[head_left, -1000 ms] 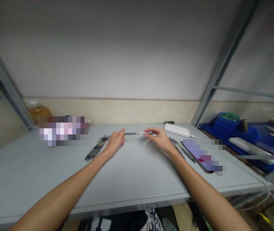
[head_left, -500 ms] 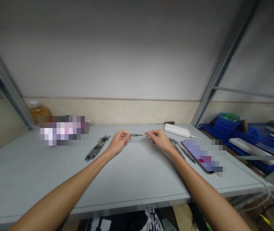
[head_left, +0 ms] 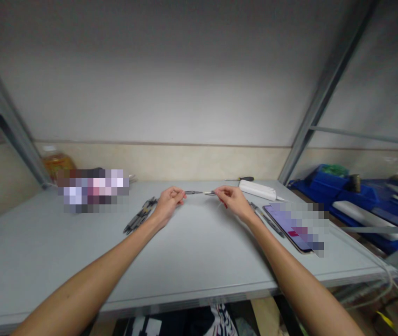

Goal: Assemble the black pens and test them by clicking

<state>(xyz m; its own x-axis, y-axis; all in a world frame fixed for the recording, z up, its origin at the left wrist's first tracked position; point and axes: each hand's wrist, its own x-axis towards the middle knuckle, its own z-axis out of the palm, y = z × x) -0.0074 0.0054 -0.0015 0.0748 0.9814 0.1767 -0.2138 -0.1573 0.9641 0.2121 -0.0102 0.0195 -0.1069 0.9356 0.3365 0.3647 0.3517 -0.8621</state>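
Observation:
Above the middle of the desk, my left hand [head_left: 171, 201] pinches the left end of a slim grey pen [head_left: 194, 192] held level. A thin pale section shows toward its right. There, my right hand [head_left: 232, 199] closes its fingertips on a dark, narrow pen part [head_left: 210, 193] in line with the pen. Whether the two parts touch is too small to tell. Beside my left wrist lies a bunch of grey pens [head_left: 138, 219], partly behind the hand. Several more grey pens [head_left: 272, 222] rest just right of my right wrist.
A phone [head_left: 287, 229] lies at right, its screen partly blurred out. Behind it are a white power strip [head_left: 257, 190] and a screwdriver [head_left: 246, 178]. At back left stands a bottle of amber liquid [head_left: 58, 163] near a pixelated object. Blue bins [head_left: 338, 184] sit beyond the desk's right side.
Both hands have risen slightly, and my left hand has shifted a little left. More of the dark part at my right fingertips shows, and the pale section between is plainer.

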